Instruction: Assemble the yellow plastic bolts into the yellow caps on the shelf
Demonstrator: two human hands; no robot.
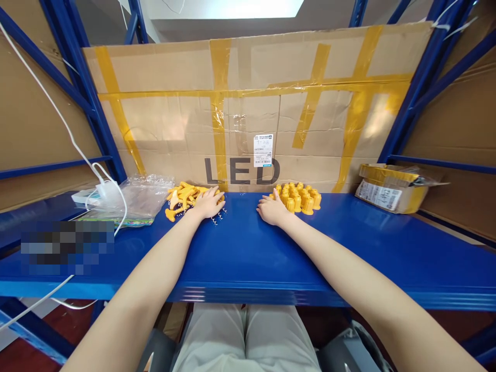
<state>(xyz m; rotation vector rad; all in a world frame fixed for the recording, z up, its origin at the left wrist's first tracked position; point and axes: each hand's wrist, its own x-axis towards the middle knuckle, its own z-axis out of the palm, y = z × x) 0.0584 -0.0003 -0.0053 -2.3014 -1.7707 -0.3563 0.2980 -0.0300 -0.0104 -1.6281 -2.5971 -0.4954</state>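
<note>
The person's grey-trousered legs [246, 341] are nearest, below the fingers, under the edge of the blue shelf [248, 258] on which both hands rest. The left hand [210, 203] lies palm down with its fingers spread over the right part of a heap of yellow stemmed pieces [185, 194]; whether they grip one cannot be told. Several small metal springs [217, 218] lie on the near side of those fingers.

The heaped pieces extend leftward from the fingertips, lying on their sides at mixed angles. The one farthest left of the fingers has its wide head toward the near left, its long axis slanting away to the right.

The right hand [273, 208] has its fingers partly bent beside yellow cup-shaped pieces [300, 197]; its grip cannot be told. These cups cluster just right of the fingers, standing on end, long axes upright.

Well left of the left fingers lies a clear plastic bag [141, 194]; well right of the right fingers sits a small carton [391, 191]. Beyond all the fingertips stands a taped cardboard panel [310, 113], printed "LED".
</note>
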